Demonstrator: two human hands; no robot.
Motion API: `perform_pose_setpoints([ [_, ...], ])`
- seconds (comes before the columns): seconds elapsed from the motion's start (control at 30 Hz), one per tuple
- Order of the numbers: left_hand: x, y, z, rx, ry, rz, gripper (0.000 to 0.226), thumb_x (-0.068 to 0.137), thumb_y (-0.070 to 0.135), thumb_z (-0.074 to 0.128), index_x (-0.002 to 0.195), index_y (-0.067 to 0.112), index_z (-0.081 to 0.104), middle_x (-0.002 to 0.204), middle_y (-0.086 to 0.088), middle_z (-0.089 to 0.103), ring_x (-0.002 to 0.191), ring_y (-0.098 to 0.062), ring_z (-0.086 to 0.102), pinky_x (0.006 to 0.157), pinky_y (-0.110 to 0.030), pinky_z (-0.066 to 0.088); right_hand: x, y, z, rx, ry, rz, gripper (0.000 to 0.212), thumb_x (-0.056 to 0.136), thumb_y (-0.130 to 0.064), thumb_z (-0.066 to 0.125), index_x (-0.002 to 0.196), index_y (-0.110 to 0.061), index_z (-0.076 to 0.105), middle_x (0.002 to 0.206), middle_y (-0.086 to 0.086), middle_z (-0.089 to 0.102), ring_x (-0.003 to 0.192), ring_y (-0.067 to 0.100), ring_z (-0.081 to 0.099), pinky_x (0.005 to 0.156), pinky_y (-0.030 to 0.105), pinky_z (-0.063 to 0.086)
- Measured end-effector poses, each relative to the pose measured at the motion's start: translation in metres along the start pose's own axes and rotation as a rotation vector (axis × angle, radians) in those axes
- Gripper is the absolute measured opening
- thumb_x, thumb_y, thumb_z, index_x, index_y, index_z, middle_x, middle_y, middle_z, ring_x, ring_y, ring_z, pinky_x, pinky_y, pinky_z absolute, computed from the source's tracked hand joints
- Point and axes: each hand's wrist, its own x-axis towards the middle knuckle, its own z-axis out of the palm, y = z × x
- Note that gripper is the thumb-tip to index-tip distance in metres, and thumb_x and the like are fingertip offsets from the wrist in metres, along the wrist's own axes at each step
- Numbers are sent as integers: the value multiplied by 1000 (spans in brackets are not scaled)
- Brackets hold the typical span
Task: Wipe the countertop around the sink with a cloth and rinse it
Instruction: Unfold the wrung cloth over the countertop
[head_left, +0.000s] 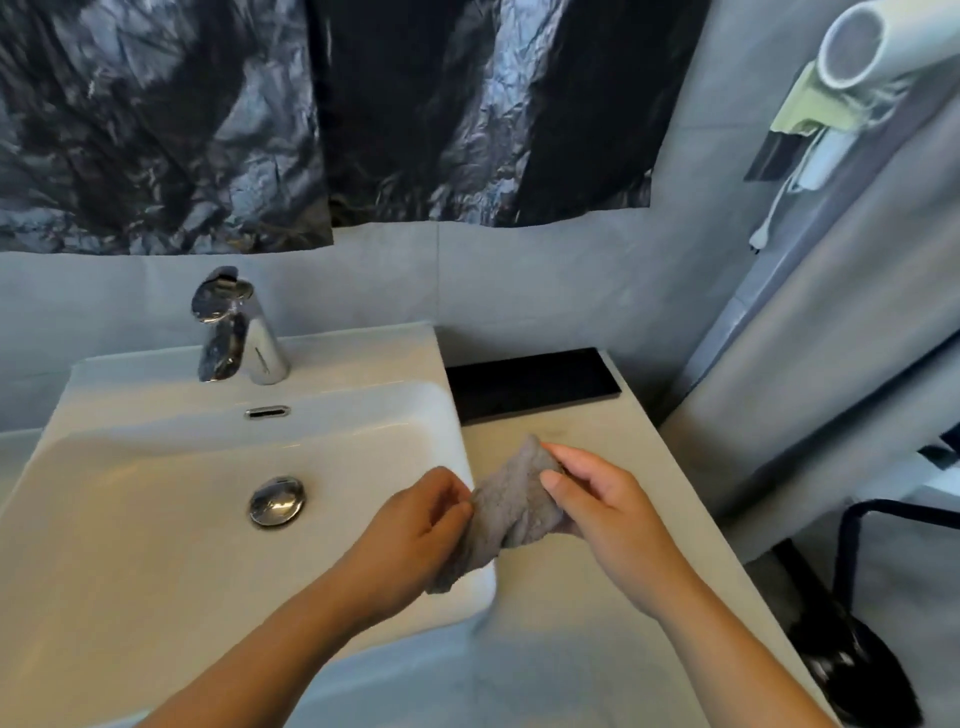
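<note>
Holding the grey cloth (511, 501) in both hands, you have it bunched up in the air right at the right edge of the sink (337, 364), partly over the white rim and partly over the countertop (613, 654). Your left hand (415, 519) has its fingers curled in, pinching the left side of the cloth. A loose corner hangs down under that hand, across the front right corner of the basin. Your right hand (605, 512) grips the other end, thumb on top and fingers tucked underneath, with the cloth's upper tip poking out past your fingertips. So both hands are clamped on the cloth, neither one loose. Can't really tell whether the hanging corner touches the rim or just floats above it.

Rest of the scene: a chrome faucet (241, 327) sits on the back ledge of the sink. The round chrome drain stopper (276, 501) is in the bottom of the basin, and the little overflow slot (266, 412) is on the back wall below the faucet. A flat black tray (530, 387) lies on the countertop against the wall, just beside the sink. Crinkly black plastic sheeting (208, 130) covers the wall above. Up in the top right a white hair dryer (878, 52) sits in a wall holder, cord dangling. A black thing with a curved tube frame (852, 623) stands off the counter's right side, too blurry to say what.
</note>
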Motion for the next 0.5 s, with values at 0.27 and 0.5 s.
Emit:
perform_pose_setpoints([
  [0.27,65,31,69,205,191,104,16,100,26,36,89,26,47,79,8,58,70,-7,56,58,-17,44,33,28,-84,-126,14,-65,35,97,-17,50,132,-23,54,120,-9,64,111,6,60,86,28,56],
  [0.5,144,38,85,137,31,-25,19,96,34,48,89,20,59,82,2,64,77,-12,61,69,-25,52,88,65,-124,35,120,32,31,97,-8,48,123,-19,61,113,0,67,105,16,65,79,36,59],
])
